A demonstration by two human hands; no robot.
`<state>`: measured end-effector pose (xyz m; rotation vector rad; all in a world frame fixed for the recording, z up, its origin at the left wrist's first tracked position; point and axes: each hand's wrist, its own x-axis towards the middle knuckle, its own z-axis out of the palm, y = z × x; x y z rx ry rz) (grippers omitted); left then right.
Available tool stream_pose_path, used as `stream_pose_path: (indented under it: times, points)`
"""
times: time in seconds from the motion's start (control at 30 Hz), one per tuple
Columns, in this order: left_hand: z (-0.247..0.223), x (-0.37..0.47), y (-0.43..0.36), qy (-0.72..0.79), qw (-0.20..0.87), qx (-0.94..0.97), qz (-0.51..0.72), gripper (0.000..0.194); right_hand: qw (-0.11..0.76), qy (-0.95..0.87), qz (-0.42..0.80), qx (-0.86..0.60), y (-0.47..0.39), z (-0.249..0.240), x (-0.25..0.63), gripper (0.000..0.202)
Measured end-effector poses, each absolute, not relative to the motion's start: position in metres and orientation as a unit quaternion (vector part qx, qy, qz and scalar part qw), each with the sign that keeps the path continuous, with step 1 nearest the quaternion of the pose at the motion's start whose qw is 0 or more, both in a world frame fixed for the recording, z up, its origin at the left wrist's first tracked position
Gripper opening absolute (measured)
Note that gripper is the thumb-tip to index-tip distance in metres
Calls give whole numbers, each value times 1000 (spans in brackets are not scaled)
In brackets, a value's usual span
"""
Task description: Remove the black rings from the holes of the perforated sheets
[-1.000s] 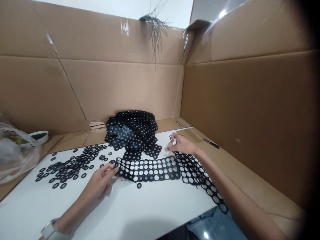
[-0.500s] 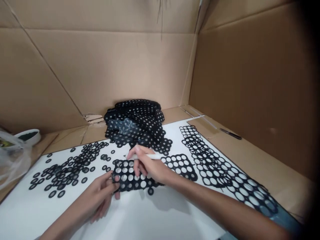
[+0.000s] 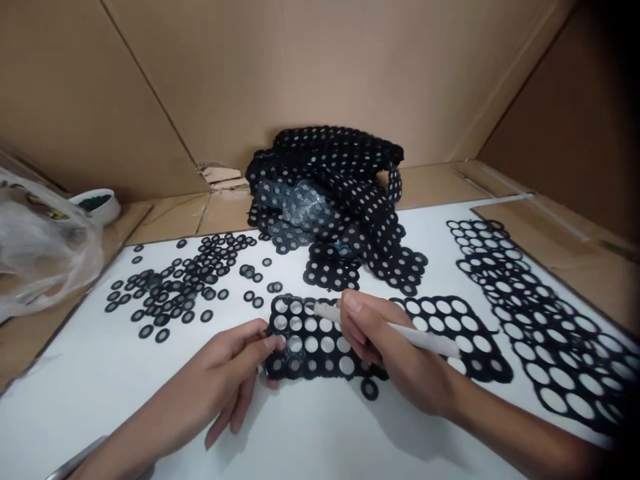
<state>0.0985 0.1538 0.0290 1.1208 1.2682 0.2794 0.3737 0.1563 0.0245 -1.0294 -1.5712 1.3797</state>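
A black sheet (image 3: 320, 355) with rows of round holes lies in front of me on the white tabletop; some of its spots look grey and filled. My left hand (image 3: 233, 367) pinches its left edge, thumb on top and fingertips underneath. In my right hand (image 3: 395, 347) is a slim white pen-like tool (image 3: 433, 341), its tip at a hole in the sheet's top row. That hand hides part of the sheet's middle. Just below the sheet lies one loose black ring (image 3: 369, 389).
Many loose black rings (image 3: 165, 293) are scattered at left. A heap of black dotted sheets (image 3: 345, 173) stands at the back, a small dotted piece (image 3: 333, 270) before it. Holed black sheets (image 3: 525, 313) lie at right. A plastic bag (image 3: 45, 247) and white bowl (image 3: 106, 212) sit far left.
The whole view has shifted, so things appear higher and further right. The tool's tip has come from just beyond the sheet's far edge onto its top row. My left hand keeps the left edge.
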Motion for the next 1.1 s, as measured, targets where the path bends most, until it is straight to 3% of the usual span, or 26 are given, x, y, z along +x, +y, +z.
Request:
stream_pose_path:
  times: [0.23, 0.5, 1.1]
  points:
    - [51, 95, 155, 555, 672, 488, 52, 48, 347, -644, 547, -407, 145, 39, 374, 57]
    - [48, 96, 154, 571, 660, 486, 48, 51, 287, -710, 570, -297, 146, 44, 378, 24]
    - [50, 97, 151, 593, 625, 504, 55, 45, 219, -715, 587, -311, 146, 41, 375, 26]
